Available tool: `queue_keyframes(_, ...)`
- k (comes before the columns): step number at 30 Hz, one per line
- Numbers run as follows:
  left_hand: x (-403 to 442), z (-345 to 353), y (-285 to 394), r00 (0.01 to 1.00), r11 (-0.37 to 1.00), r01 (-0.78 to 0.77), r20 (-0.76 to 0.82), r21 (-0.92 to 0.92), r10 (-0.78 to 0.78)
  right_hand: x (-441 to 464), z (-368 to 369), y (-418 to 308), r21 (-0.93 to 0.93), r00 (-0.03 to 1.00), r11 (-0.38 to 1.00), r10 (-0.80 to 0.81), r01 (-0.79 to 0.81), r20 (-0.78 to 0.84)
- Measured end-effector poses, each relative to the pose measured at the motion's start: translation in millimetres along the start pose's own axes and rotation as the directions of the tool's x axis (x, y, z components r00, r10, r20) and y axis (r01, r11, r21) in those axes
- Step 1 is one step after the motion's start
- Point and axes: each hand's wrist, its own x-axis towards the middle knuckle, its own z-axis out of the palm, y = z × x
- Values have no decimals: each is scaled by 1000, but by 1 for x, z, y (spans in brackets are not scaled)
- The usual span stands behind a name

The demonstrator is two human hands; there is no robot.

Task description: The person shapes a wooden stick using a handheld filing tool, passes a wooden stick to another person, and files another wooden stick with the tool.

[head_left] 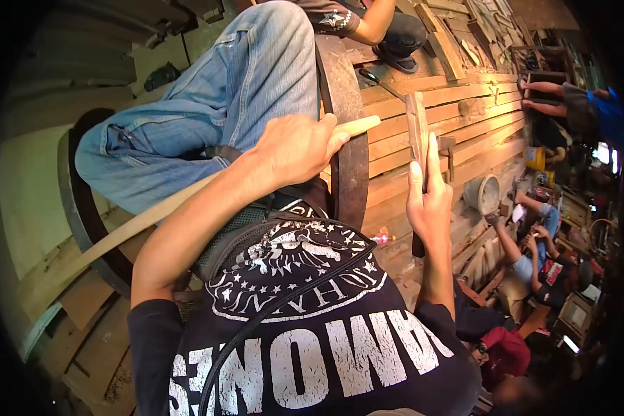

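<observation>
My left hand is closed around a pale wooden stick, whose tapered end sticks out past the thumb. A long pale strip of wood runs behind my left forearm; I cannot tell whether it is the same piece. My right hand grips a narrow brown wooden bar, held upright in the view with thumb and index finger along it. Its dark lower end shows below the palm. The two hands are apart, and a dark curved rim lies between them.
Legs in blue jeans are bent beside the curved rim. On the slatted planks lie a black-handled tool and a hammer. A round bucket stands farther right. Several other people sit or stand around.
</observation>
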Motion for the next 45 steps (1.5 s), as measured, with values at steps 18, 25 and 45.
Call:
queue_keyframes(18,9,5,-11,996,989,-82,28,-127,86,-19,28,0,-37,970,970,-239,241,50)
queue_keyframes(25,10,6,-12,999,993,-33,31,-115,36,-14,31,-11,-90,966,965,-235,245,103)
queue_keyframes(45,10,6,-13,999,983,-21,40,-180,29,-12,30,-11,-162,948,937,-292,310,126)
